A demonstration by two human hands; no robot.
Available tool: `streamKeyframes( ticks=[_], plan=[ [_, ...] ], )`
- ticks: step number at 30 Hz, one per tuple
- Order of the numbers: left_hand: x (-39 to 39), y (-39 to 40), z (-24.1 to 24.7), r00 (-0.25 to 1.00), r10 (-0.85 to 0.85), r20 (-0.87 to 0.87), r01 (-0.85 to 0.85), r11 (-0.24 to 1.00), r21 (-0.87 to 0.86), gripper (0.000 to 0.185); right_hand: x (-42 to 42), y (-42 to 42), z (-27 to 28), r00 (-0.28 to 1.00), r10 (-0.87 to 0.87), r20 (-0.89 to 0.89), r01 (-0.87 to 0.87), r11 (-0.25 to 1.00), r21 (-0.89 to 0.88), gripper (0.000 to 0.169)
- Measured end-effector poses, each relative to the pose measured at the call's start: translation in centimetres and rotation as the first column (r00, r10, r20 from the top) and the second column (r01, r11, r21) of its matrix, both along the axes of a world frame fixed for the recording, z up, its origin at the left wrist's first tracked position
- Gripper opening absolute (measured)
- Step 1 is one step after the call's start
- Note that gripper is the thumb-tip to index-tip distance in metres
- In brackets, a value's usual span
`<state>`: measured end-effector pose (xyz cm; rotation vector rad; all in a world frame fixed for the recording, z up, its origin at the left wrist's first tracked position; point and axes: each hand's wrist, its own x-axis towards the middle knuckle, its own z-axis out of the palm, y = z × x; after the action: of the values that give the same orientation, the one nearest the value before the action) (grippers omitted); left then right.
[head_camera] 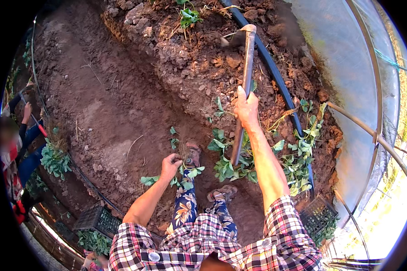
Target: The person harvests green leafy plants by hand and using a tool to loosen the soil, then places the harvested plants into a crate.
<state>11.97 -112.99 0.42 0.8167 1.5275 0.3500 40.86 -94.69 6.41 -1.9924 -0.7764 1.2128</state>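
Observation:
My right hand (247,107) grips the shaft of a hoe (247,71), whose metal head rests over the soil bed near a black irrigation hose (274,73). The shaft's lower end hangs above uprooted leafy plants (224,169) on the bed. To the left, my left hand (171,166) holds a small leafy plant (194,172) by its thin stems or roots, above my shoe; its leaves hang over my trouser leg. A leafy plant (189,17) stands in the soil beyond the hoe head.
A dirt furrow (98,101) runs along the left. Plastic sheeting (329,44) and poles (356,122) border the right. Black crates (96,218) with greens lie at lower left and lower right. A co-worker with a red-handled tool (40,128) is at far left; another person's hand (88,259) shows below.

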Motion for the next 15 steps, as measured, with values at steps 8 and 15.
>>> streamKeyframes(
  ticks=[8,15],
  plan=[
    [-0.2,0.1,-1.7,1.0,0.019,0.01,-0.019,0.999,0.045,0.012,1.3,1.2,8.9,0.988,0.139,-0.072,-0.116,0.958,0.261,0.036],
    [0.5,6.2,-1.3,0.991,-0.059,-0.119,0.085,0.969,0.231,0.014,8.0,-0.9,-1.3,0.804,0.37,0.465,-0.324,0.929,-0.179,0.051]
  ],
)
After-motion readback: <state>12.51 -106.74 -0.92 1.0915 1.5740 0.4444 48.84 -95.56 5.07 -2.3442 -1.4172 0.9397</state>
